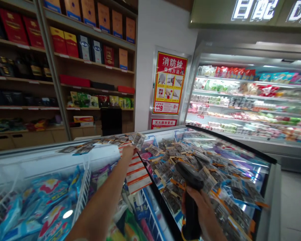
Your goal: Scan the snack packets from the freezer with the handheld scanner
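My left hand reaches far out over the chest freezer and pinches a small price tag card at its far rim. My right hand grips the black handle of a barcode scanner, its head pointing away over the glass lid. Many small grey and orange tag cards lie spread across the freezer's glass. A strip of white and orange labels lies along the lid's frame under my left forearm.
Blue frozen-food bags fill the freezer's open left section, split by a white wire divider. Wooden shelves of boxed goods line the back left. An open refrigerated case stands at right, beside a red fire-safety poster.
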A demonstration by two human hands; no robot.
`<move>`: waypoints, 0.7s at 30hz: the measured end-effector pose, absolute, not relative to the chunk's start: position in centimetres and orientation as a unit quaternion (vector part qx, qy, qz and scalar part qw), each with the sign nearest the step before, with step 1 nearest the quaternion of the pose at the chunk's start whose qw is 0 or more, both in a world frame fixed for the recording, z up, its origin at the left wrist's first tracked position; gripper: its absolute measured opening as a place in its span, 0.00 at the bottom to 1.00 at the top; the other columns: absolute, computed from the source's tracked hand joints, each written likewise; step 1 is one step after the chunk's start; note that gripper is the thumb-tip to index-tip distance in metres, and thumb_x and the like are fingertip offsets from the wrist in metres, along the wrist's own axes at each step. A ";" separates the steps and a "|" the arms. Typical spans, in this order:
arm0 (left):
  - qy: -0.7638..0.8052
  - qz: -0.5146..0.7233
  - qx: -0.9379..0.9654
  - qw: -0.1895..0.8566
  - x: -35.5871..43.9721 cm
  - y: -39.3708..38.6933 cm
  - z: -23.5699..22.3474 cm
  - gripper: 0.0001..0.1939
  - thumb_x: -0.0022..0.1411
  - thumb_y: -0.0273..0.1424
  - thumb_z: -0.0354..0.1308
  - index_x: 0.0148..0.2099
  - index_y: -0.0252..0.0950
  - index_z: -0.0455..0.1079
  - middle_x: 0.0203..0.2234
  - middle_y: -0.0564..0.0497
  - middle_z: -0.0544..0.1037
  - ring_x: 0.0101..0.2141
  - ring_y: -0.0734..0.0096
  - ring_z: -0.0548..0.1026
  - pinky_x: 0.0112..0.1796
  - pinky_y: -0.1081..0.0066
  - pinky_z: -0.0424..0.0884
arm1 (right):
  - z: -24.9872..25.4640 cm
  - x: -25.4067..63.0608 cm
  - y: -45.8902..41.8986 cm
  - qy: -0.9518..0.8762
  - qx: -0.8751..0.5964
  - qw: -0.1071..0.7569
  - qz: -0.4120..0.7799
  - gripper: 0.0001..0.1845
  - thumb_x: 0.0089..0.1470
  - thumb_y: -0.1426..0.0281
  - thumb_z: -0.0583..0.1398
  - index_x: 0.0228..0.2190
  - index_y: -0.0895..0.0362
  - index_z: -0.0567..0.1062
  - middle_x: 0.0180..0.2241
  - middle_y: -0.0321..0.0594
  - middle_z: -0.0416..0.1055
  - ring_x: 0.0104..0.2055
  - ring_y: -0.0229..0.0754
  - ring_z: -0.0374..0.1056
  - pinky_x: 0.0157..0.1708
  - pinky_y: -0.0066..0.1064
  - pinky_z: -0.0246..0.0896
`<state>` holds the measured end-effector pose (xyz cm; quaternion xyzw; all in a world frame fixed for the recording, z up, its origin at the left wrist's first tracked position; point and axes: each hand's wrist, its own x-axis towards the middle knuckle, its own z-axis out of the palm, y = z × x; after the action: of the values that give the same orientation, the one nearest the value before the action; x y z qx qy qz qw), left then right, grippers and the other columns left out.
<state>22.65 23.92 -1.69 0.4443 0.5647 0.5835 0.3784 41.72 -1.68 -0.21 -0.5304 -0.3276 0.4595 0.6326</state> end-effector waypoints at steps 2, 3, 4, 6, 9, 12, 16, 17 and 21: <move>0.542 0.590 0.408 0.438 22.7 21.9 -1.6 0.03 0.46 0.24 0.54 0.23 0.34 0.62 0.20 0.48 0.74 0.29 0.66 0.75 0.29 0.69 0.70 | 0.1 40.8 -1.5 -0.342 -0.523 0.617 0.478 0.17 0.42 0.58 0.60 0.19 0.60 0.70 0.12 0.35 0.66 0.12 0.36 0.60 0.13 0.26 0.49; 0.517 0.594 0.382 0.483 22.8 21.0 -1.5 0.03 0.47 0.23 0.54 0.24 0.34 0.62 0.21 0.49 0.74 0.28 0.69 0.75 0.29 0.70 0.70 | 0.4 40.3 -1.4 -0.349 -0.516 0.611 0.489 0.17 0.42 0.58 0.59 0.19 0.60 0.69 0.13 0.36 0.66 0.13 0.36 0.60 0.13 0.25 0.49; 0.481 0.600 0.352 0.534 22.9 20.1 -1.3 0.03 0.47 0.22 0.54 0.25 0.34 0.62 0.21 0.50 0.74 0.27 0.71 0.75 0.30 0.71 0.70 | 0.8 39.7 -1.3 -0.354 -0.510 0.604 0.500 0.17 0.42 0.58 0.59 0.18 0.60 0.69 0.13 0.37 0.67 0.13 0.35 0.61 0.13 0.25 0.49; 0.403 0.602 0.302 0.620 22.9 18.6 -0.9 0.05 0.47 0.20 0.54 0.27 0.34 0.63 0.22 0.51 0.74 0.26 0.74 0.75 0.32 0.72 0.71 | 1.6 38.5 -1.0 -0.355 -0.504 0.592 0.519 0.18 0.42 0.58 0.59 0.17 0.61 0.69 0.13 0.37 0.66 0.13 0.35 0.61 0.13 0.24 0.49; 0.371 0.593 0.290 0.653 22.9 17.0 -0.7 0.06 0.47 0.19 0.55 0.28 0.33 0.64 0.22 0.52 0.74 0.25 0.75 0.74 0.32 0.73 0.71 | 2.5 36.9 -0.6 -0.355 -0.488 0.591 0.535 0.18 0.40 0.58 0.60 0.16 0.60 0.67 0.12 0.36 0.65 0.12 0.34 0.60 0.12 0.23 0.49; 0.395 0.577 0.307 0.646 22.9 16.2 -1.1 0.06 0.47 0.19 0.55 0.28 0.33 0.65 0.22 0.53 0.75 0.24 0.75 0.74 0.29 0.75 0.70 | 2.4 35.8 -0.4 -0.376 -0.479 0.596 0.523 0.17 0.40 0.59 0.60 0.16 0.60 0.67 0.12 0.35 0.65 0.11 0.34 0.60 0.11 0.23 0.48; 0.420 0.563 0.340 0.625 23.2 16.0 -1.8 0.05 0.47 0.19 0.54 0.28 0.33 0.66 0.21 0.53 0.75 0.23 0.76 0.74 0.25 0.79 0.68 | 1.5 35.6 -0.5 -0.382 -0.493 0.594 0.508 0.16 0.40 0.58 0.60 0.19 0.60 0.67 0.12 0.35 0.66 0.11 0.34 0.59 0.11 0.24 0.48; 0.423 0.562 0.346 0.620 23.3 16.0 -1.9 0.05 0.47 0.19 0.54 0.29 0.33 0.66 0.21 0.53 0.75 0.23 0.77 0.74 0.25 0.79 0.67 | 1.4 35.7 -0.5 -0.376 -0.497 0.591 0.511 0.16 0.40 0.58 0.60 0.19 0.59 0.66 0.13 0.35 0.66 0.11 0.35 0.60 0.11 0.24 0.48; 0.423 0.564 0.361 0.610 23.4 16.4 -2.4 0.04 0.47 0.21 0.55 0.29 0.32 0.67 0.21 0.52 0.75 0.23 0.77 0.74 0.24 0.79 0.67 | 1.2 36.0 -0.6 -0.372 -0.503 0.581 0.520 0.17 0.40 0.58 0.59 0.17 0.59 0.65 0.13 0.35 0.66 0.10 0.34 0.59 0.10 0.24 0.47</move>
<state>23.41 16.40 -2.36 0.3607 0.4235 0.5640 0.6103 36.04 -0.57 1.20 -0.5033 -0.3722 0.5201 0.5811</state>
